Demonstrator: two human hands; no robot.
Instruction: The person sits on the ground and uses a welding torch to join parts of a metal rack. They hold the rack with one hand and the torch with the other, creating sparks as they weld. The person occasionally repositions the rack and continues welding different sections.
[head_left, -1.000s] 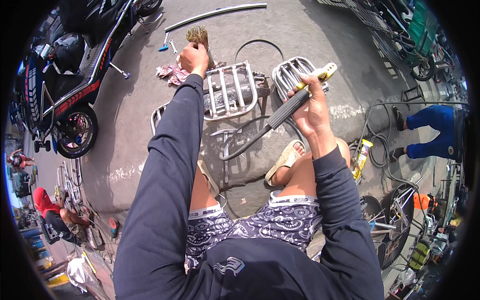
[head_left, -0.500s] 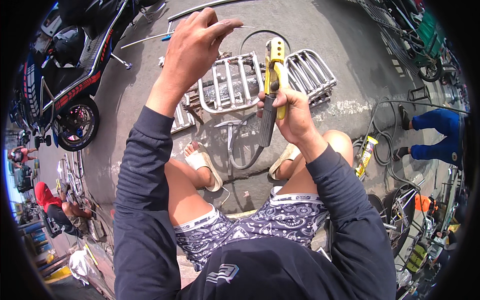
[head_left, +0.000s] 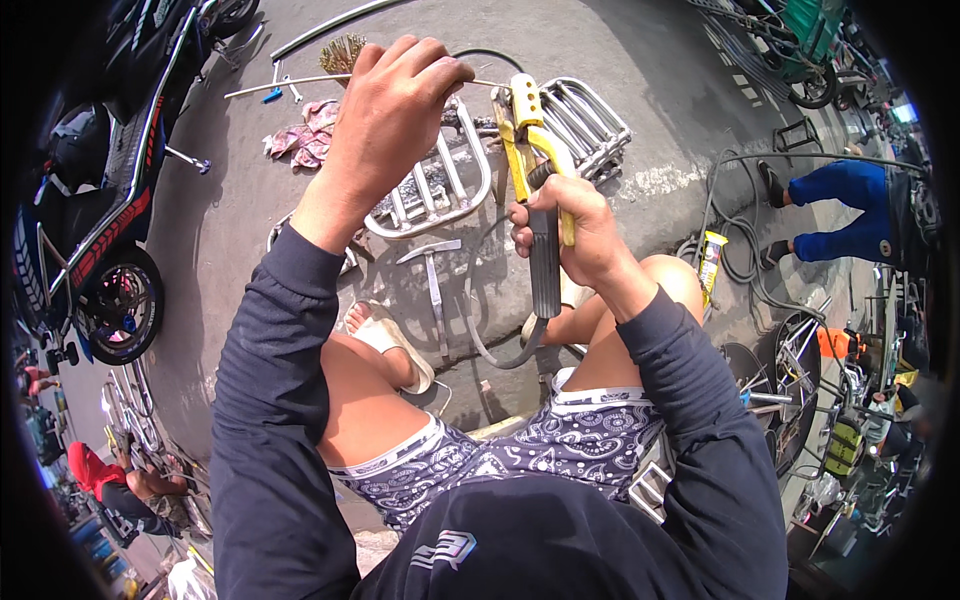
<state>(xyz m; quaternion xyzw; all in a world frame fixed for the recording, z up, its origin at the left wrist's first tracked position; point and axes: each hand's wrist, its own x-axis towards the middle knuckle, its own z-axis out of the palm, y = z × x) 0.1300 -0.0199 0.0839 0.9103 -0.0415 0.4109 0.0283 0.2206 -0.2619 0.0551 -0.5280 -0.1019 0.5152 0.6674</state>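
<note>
Electrode holder [head_left: 545,245] held near-upright above sunlit grey pavement [head_left: 660,100], right hand [head_left: 587,228] wrapped round it. Left hand [head_left: 395,112] pinches welding rod [head_left: 290,85], one end at the holder. Motorcycle [head_left: 130,205] stands left.

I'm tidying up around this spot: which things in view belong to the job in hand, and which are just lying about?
Likely the job's:
thin rod, in the left hand
yellow clamp, in the right hand
bundle of thin rods
metal rack
hammer, on the ground

Probably just lying about:
pinkish rag
yellow packet
parked motorcycle
</note>
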